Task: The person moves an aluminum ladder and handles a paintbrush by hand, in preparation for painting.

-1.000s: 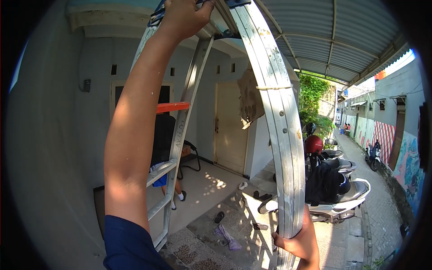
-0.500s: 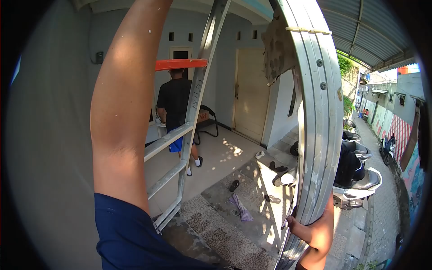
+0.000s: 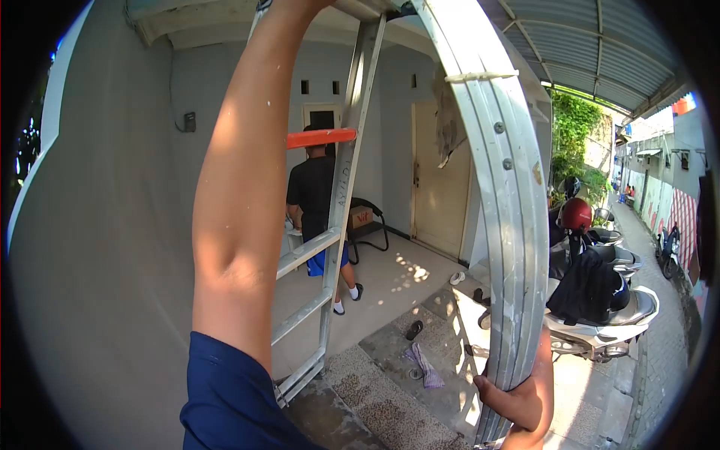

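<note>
A long bundle of ribbed metal strips (image 3: 510,225), tied with a band near its upper part, curves down the right of the view. My right hand (image 3: 517,397) is wrapped round its lower end, thumb at the left side. My left arm reaches up past an aluminium ladder (image 3: 358,90) with an orange-red bar (image 3: 322,138). Only the wrist and the base of my left hand (image 3: 304,6) show at the top edge, near the ladder's top; its fingers are out of view.
Beyond the ladder a person (image 3: 313,191) in a dark shirt stands facing away. A cardboard box (image 3: 361,217) is by the wall, left of a cream door (image 3: 437,180). Sandals and a striped cloth (image 3: 426,366) lie on the floor. Parked motorbikes (image 3: 607,307) line the alley.
The view has shifted, so the room, ladder and left arm appear further right and lower. The bundle's upper part now leans more to the left. My right hand keeps its hold.
</note>
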`<state>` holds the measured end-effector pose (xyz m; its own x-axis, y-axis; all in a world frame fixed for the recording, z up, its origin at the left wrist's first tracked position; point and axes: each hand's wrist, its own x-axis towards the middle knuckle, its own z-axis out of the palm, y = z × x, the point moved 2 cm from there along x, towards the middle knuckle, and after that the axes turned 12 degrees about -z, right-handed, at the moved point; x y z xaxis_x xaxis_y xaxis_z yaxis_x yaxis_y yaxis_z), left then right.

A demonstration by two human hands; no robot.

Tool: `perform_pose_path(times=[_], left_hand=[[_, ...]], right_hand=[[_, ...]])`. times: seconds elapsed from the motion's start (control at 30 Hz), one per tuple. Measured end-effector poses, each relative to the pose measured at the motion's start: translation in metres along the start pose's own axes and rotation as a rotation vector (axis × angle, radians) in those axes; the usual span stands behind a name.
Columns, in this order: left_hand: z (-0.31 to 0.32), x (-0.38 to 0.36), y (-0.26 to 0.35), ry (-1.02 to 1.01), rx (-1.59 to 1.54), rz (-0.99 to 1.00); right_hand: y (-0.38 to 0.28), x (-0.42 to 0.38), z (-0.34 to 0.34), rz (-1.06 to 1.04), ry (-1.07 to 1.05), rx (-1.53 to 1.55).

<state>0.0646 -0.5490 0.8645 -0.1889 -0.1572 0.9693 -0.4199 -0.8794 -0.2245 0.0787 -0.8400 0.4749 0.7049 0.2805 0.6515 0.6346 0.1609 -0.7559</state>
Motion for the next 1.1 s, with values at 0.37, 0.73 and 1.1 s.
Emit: perform_pose_path(times=[0.37, 0.73, 1.1], left_hand=[[-0.004, 0.003, -0.007, -0.023, -0.127, -0.043], [-0.004, 0.000, -0.015, 0.017, -0.002, 0.043], [-0.002, -0.002, -0.015, 0.098, 0.109, 0.012]], right_hand=[[-0.009, -0.003, -0.021, -0.274, -0.183, -0.251], [-0.009, 0.002, -0.019, -0.417, -0.190, -0.269], [-0.013, -0.002, -0.009, -0.037, -0.145, -0.078]])
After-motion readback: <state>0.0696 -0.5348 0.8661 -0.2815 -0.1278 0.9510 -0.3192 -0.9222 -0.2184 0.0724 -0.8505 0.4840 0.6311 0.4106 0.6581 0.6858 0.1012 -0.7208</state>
